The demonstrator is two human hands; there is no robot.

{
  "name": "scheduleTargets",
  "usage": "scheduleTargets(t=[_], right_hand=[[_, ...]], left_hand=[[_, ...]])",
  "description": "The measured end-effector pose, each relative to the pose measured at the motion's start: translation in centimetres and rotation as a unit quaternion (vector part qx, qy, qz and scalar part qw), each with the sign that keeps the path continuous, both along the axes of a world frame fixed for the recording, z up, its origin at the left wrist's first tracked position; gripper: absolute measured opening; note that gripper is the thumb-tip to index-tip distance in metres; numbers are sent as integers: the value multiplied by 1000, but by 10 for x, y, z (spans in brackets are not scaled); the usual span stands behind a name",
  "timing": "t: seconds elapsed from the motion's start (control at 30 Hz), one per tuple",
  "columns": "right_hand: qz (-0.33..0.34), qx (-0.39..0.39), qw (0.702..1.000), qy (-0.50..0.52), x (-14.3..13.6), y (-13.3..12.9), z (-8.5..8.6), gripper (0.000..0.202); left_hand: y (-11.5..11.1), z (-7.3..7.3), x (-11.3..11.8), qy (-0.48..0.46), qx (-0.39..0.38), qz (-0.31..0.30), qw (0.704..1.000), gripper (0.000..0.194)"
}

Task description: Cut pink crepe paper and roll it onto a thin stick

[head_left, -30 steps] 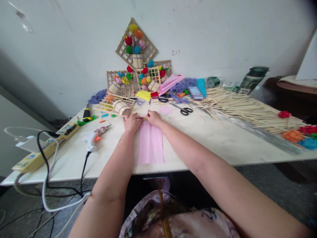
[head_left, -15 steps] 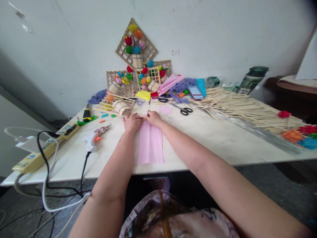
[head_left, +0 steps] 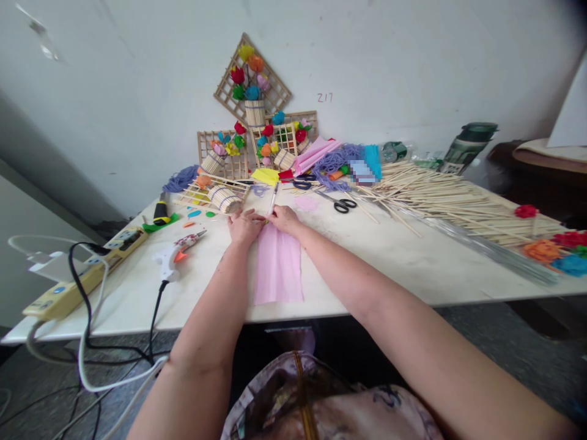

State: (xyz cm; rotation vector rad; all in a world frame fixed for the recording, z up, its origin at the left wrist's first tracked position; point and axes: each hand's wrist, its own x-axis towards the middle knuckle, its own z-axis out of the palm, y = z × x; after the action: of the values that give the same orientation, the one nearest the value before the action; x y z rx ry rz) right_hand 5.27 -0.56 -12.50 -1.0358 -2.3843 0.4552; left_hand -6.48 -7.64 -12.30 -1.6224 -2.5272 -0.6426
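Observation:
A strip of pink crepe paper (head_left: 278, 269) lies lengthwise on the table, its near end close to the front edge. At its far end my right hand (head_left: 283, 219) grips a slim white pen (head_left: 274, 198), tilted with its upper end away from me. My left hand (head_left: 246, 226) rests beside it on the left, fingers spread and lying flat, fingertips at the paper's far end. A tiny yellow-green bit (head_left: 266, 221) shows between the two hands, mostly covered by fingers. The pen's tip is hidden behind my right hand.
A white glue gun (head_left: 169, 260) lies left, near a power strip (head_left: 87, 278) with cables. Black-handled scissors (head_left: 345, 206) lie right of my hands. Beyond are bamboo sticks (head_left: 440, 195), metal wires (head_left: 495, 250), purple yarn (head_left: 337, 164) and lattice frames (head_left: 223, 150) with paper flowers.

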Motion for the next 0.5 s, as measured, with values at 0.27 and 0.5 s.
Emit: scheduleTargets(t=[0.27, 0.5], right_hand=[[14, 10, 1000, 4, 0, 0, -1, 32], [4, 15, 1000, -6, 1, -2, 2, 31]], left_hand=[[0, -2, -1, 0, 5, -1, 1000, 22], [0, -1, -1, -1, 2, 0, 1000, 22]])
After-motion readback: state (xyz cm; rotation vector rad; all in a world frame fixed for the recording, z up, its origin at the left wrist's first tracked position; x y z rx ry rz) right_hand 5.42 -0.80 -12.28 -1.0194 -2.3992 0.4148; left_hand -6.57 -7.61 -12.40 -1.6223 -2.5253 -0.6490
